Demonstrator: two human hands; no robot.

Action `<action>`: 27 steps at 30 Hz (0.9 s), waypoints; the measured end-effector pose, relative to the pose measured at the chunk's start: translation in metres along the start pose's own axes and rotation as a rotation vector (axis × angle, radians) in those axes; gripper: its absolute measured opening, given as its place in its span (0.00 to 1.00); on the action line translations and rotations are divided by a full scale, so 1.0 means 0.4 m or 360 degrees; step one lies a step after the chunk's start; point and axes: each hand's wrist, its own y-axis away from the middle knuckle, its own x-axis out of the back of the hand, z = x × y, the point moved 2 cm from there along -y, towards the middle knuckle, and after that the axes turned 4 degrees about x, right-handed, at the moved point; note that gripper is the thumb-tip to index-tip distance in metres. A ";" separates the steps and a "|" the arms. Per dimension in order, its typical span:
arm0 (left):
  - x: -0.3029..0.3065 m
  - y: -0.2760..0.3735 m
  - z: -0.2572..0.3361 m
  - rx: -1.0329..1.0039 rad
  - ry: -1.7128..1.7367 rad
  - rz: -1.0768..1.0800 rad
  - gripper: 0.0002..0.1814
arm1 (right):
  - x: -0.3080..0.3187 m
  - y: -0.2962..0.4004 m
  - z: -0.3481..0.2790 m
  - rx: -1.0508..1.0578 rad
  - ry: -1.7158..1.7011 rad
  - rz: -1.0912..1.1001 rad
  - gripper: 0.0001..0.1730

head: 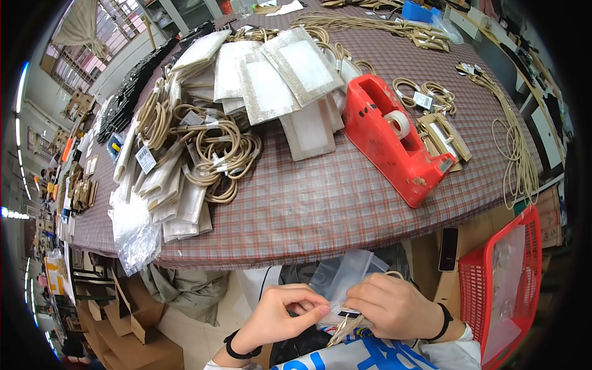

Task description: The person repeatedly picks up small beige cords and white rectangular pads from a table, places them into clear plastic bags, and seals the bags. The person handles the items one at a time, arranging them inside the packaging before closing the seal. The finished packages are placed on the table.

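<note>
Over my lap, my left hand (287,312) pinches thin clear material, apparently the edge of a plastic bag, between thumb and forefinger. Beside it, my right hand (391,305) grips a bundle of beige cord (342,330) with a small black-and-white piece at its side. Part of the bundle is hidden under my fingers. Flat clear plastic bags (342,277) lie just beyond both hands, below the table's edge. Each wrist wears a black band.
A red tape dispenser (393,143) stands on the plaid-covered table (296,208). White padded pouches (303,64) and tagged beige cord coils (217,148) are heaped left of it. To my right is a red plastic basket (476,282); cardboard boxes (134,333) stand at lower left.
</note>
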 end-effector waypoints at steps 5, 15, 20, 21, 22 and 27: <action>0.017 -0.003 0.022 -0.0073 -0.0418 -0.0177 0.07 | -0.015 -0.014 -0.007 0.0091 0.0072 -0.0143 0.16; 0.000 -0.015 -0.061 0.0058 0.0468 0.0073 0.05 | -0.051 -0.009 -0.015 0.0437 0.0418 0.0069 0.13; -0.006 -0.013 -0.068 0.0166 0.0699 -0.0070 0.07 | -0.039 -0.019 -0.008 0.0403 0.0371 -0.0022 0.17; -0.005 -0.013 -0.073 0.0186 0.0686 -0.0121 0.07 | -0.042 -0.015 -0.007 0.0389 0.0338 -0.0065 0.18; -0.003 -0.015 -0.081 0.0206 0.0672 -0.0173 0.07 | -0.043 -0.012 -0.006 0.0375 0.0304 -0.0108 0.18; -0.007 -0.022 -0.097 0.0293 0.0769 -0.0410 0.06 | -0.036 -0.007 -0.007 0.0514 0.0311 -0.0035 0.19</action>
